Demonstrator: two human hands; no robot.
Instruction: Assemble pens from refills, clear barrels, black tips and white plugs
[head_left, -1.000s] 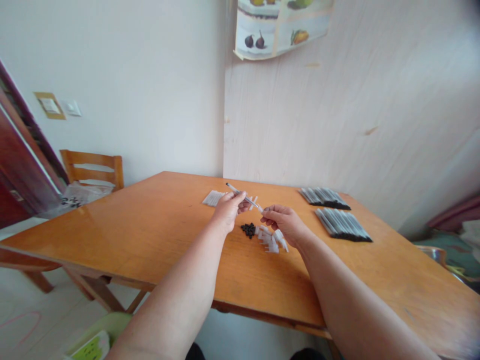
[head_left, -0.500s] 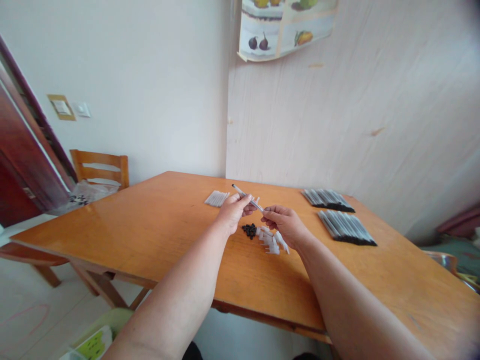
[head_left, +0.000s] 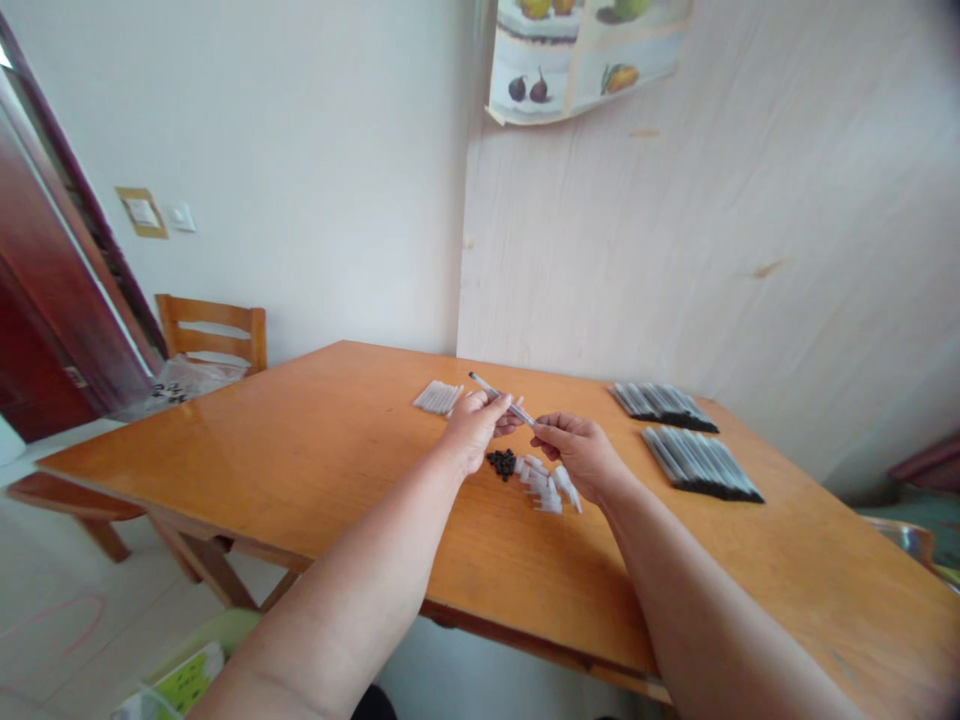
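Observation:
Over the middle of the table, my left hand is closed round a slim clear pen with a dark tip at its upper left end. My right hand pinches the pen's lower right end; its fingers hide that end. Just below the hands lies a small heap of black plugs, with a pile of whitish translucent caps touching it on the right. Behind my left hand is a row of thin whitish sticks, partly covered by the hand.
Two bundles of clear pens with black ends, a far one and a nearer one, lie at the right of the wooden table. A wooden chair with a plastic bag stands at the left. The wall rises behind.
The whole view has shifted slightly, so things appear a little farther right. Both hands keep their hold on the pen, with almost no change in pose.

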